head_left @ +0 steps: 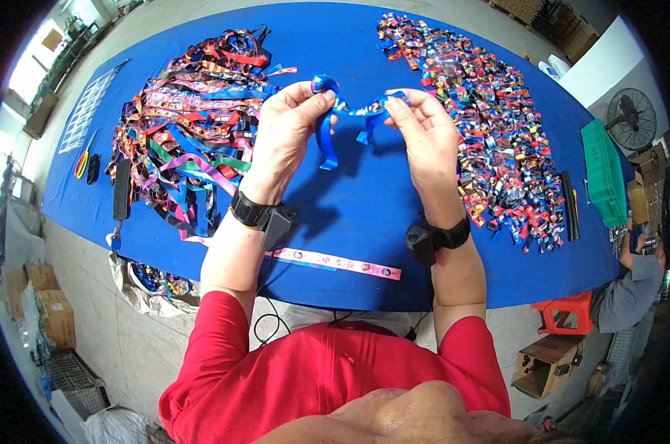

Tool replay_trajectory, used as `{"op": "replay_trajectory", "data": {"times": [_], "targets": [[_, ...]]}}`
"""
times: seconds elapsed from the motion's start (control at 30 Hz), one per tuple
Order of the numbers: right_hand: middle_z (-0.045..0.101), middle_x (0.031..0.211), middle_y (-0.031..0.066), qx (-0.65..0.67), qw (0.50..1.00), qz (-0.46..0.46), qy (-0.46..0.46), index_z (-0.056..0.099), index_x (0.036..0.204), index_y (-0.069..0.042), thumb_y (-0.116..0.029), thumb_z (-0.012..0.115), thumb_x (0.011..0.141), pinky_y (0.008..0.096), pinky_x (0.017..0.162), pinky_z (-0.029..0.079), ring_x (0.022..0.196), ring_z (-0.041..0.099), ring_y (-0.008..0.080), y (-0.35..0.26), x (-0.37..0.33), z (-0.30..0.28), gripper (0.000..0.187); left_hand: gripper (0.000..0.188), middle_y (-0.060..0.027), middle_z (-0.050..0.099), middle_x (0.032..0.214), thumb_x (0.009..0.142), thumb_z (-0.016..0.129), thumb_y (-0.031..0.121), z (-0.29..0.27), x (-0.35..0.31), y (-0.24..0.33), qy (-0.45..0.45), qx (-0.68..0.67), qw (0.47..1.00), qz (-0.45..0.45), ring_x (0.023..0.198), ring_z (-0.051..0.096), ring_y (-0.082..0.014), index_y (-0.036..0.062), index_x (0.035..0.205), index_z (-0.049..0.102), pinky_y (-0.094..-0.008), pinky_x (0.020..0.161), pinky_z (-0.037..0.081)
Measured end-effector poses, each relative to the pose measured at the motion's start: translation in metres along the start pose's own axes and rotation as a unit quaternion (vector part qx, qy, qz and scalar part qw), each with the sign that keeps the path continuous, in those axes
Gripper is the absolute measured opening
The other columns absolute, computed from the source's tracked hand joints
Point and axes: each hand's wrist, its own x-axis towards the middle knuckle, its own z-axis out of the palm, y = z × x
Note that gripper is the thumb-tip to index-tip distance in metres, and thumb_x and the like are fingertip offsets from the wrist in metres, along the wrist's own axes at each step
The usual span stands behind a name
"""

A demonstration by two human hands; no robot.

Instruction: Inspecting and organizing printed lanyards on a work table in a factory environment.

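Above the middle of the table, a blue printed ribbon strap [325, 142] is stretched between my two hands. My left hand [284, 127] pinches one end, with a loose blue tail hanging below the fingers. The other end is pinched by my right hand [428, 132], and a short blue piece dangles there. Left of my hands spreads a heap of long printed ribbons [201, 103], mostly red, blue and pink. To the right lies a wide bed of small bundled ribbon pieces [490, 126]. One pink printed ribbon [349, 264] lies flat near the front edge, below my hands.
A blue cloth [335, 37] covers the table. At the left are a white wire rack [91, 107], a yellow-and-red tool [82, 164] and a black flat case [121, 189]. A green crate [603, 174], a fan [631, 118] and a red stool [564, 314] with a person nearby [631, 300] are at right.
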Motion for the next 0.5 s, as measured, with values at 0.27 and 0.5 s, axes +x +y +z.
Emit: {"op": "replay_trajectory", "data": {"times": [0.27,0.5], "targets": [[0.064,0.094,0.0044,0.003,0.998,-0.056,0.005,0.061,0.107,0.001,-0.006,0.062,0.094,0.0209,0.074,0.050,0.082,0.060,0.0070,-0.004,-0.003,0.003,0.015,0.010,-0.0142,0.068,0.098,0.093,0.059,0.006,-0.003,0.004,-0.001,-0.050,-0.063,0.997,0.004,0.083,0.069,-0.0191,-0.0009,0.100,0.059,-0.0306,0.076,0.059],[0.064,0.090,0.0028,-0.026,1.000,0.000,-0.004,0.062,0.105,0.001,-0.008,0.064,0.093,0.0207,0.072,0.050,0.078,0.060,0.0071,0.005,0.000,-0.002,0.015,0.022,-0.0200,0.066,0.110,0.093,0.059,0.005,-0.002,0.004,0.004,-0.096,-0.154,0.983,-0.015,0.104,0.066,-0.0290,0.0008,0.114,0.056,-0.0418,0.091,0.055]]}}
